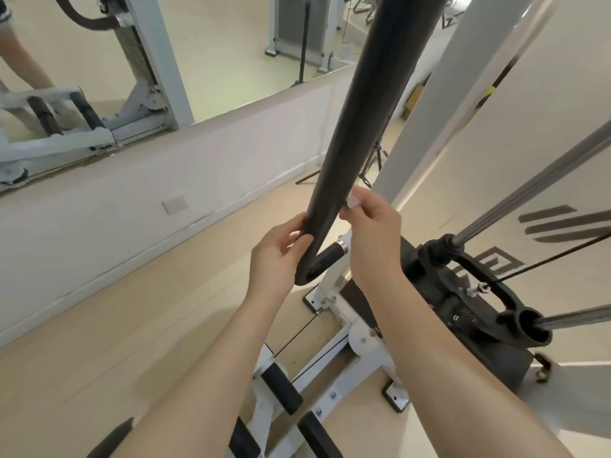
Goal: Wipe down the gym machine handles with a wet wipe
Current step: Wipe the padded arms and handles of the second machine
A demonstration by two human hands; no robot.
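A long black padded machine handle point(367, 104) runs from the top of the view down to a curved lower end near the middle. My left hand point(276, 259) wraps its fingers around the left side of that curved end. My right hand point(370, 233) presses a small white wet wipe point(353, 201) against the handle's right side, just above the bend. Most of the wipe is hidden under my fingers.
The white machine frame point(334, 361) with black foot pads lies on the wooden floor below. A black weight stack point(463, 302) with chrome guide rods and a cable stands to the right. A mirror wall point(198, 61) and low white wall with a socket run along the left.
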